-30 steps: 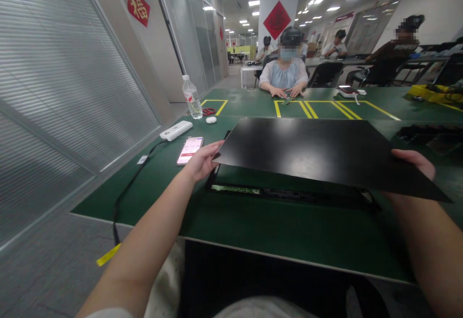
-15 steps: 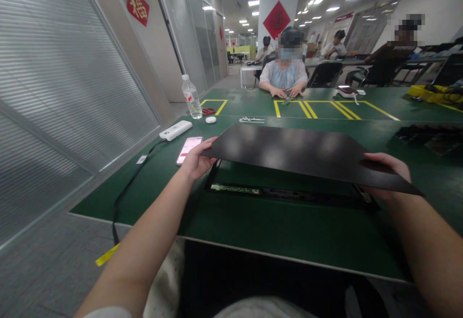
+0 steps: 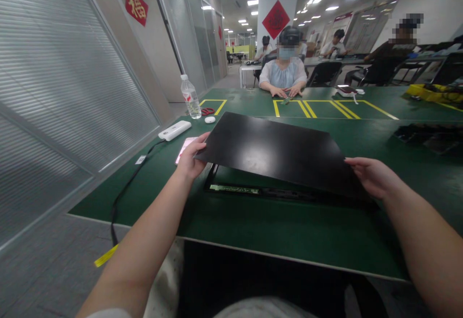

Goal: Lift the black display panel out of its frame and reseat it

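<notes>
A thin, glossy black panel (image 3: 267, 147) is held up at a tilt, its right side lower than its left. My left hand (image 3: 193, 156) pinches its left edge, thumb on top and fingers beneath. At the right edge, the fingers of my right hand (image 3: 374, 176) grip the panel, fingertips near the upper right part. Under the panel, a black rectangular frame (image 3: 208, 183) lies on the table, partly hidden. Along the frame's near side runs a narrow green circuit board (image 3: 235, 190).
On the green table (image 3: 282, 236), a phone (image 3: 183, 149), white power bank (image 3: 175, 130), white case (image 3: 210, 120), red-handled scissors (image 3: 207, 111) and water bottle (image 3: 190, 97) stand left. Dark parts (image 3: 430, 137) lie right. A person (image 3: 282, 74) sits opposite, hands on the table.
The panel has shifted left and its right side has dropped toward the frame, so its top face shows more. My right hand has moved left along with it.
</notes>
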A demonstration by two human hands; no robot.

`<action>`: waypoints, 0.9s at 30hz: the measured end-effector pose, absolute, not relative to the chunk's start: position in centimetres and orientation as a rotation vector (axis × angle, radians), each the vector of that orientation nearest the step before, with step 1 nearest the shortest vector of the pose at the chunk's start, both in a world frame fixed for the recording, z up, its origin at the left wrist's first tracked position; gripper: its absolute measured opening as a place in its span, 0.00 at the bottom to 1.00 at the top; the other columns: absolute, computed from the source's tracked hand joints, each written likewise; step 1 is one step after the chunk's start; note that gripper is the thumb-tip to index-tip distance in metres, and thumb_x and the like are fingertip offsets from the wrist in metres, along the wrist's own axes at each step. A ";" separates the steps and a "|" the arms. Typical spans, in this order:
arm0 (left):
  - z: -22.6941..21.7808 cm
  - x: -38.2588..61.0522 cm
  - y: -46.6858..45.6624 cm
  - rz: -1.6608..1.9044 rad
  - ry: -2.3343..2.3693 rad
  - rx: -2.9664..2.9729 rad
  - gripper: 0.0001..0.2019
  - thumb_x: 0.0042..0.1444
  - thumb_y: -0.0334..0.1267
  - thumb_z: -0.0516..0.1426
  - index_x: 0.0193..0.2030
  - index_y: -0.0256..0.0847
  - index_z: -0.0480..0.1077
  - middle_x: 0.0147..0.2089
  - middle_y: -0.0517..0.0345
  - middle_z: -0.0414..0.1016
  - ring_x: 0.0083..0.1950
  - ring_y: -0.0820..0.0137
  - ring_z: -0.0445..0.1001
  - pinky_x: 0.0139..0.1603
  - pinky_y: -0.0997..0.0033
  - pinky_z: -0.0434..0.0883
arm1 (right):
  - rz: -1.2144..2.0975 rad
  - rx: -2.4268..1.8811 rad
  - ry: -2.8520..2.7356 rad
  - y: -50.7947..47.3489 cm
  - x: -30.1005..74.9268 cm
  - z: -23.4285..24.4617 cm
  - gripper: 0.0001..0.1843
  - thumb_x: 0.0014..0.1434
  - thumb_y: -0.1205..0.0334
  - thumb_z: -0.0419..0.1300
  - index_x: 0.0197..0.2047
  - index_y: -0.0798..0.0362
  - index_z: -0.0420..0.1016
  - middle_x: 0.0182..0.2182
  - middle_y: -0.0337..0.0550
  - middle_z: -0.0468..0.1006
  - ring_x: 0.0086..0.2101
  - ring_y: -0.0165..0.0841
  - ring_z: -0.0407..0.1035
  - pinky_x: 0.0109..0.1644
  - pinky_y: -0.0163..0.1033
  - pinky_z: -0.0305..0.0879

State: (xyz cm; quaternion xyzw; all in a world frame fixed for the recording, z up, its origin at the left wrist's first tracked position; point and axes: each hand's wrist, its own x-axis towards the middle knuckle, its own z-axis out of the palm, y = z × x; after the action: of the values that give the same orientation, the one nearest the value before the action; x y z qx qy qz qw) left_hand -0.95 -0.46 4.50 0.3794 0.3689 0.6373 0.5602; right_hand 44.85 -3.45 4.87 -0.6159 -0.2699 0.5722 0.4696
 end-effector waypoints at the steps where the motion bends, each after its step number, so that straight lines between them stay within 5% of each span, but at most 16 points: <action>1: 4.6 -0.9 -0.5 1.503 0.872 0.907 0.18 0.44 0.31 0.61 0.45 0.38 0.79 0.45 0.54 0.83 0.42 0.63 0.79 0.42 0.67 0.75 | 1.383 -1.520 -0.623 -3.5 44.7 5.0 0.10 0.53 0.74 0.56 0.32 0.53 0.77 0.24 0.47 0.80 0.23 0.37 0.76 0.28 0.39 0.75; 12: 3.9 -0.8 0.0 1.553 0.903 0.880 0.16 0.42 0.30 0.59 0.41 0.38 0.79 0.43 0.55 0.83 0.44 0.64 0.79 0.46 0.67 0.75 | 1.229 -1.515 -0.624 -3.2 44.9 4.9 0.16 0.53 0.74 0.57 0.45 0.52 0.74 0.31 0.47 0.82 0.29 0.33 0.77 0.29 0.32 0.74; 22: 3.4 -1.2 0.3 1.564 0.941 0.894 0.18 0.42 0.31 0.59 0.42 0.38 0.79 0.44 0.55 0.83 0.48 0.61 0.79 0.49 0.64 0.76 | 1.123 -1.547 -0.726 -3.3 44.8 4.7 0.18 0.48 0.74 0.59 0.42 0.51 0.76 0.30 0.48 0.83 0.31 0.34 0.78 0.31 0.33 0.74; 27: 3.5 -1.1 0.2 1.569 0.916 0.869 0.17 0.43 0.30 0.59 0.42 0.38 0.79 0.43 0.55 0.83 0.47 0.62 0.79 0.49 0.65 0.76 | 1.088 -1.590 -0.760 -3.2 45.2 4.6 0.16 0.49 0.73 0.60 0.41 0.52 0.76 0.28 0.49 0.83 0.22 0.28 0.70 0.20 0.27 0.62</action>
State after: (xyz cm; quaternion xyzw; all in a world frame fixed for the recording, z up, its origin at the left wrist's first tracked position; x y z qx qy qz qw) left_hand -1.11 0.23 3.53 0.3647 0.3843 0.6585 0.5345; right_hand 45.15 -3.23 4.65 -0.6604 -0.3156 0.4517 0.5102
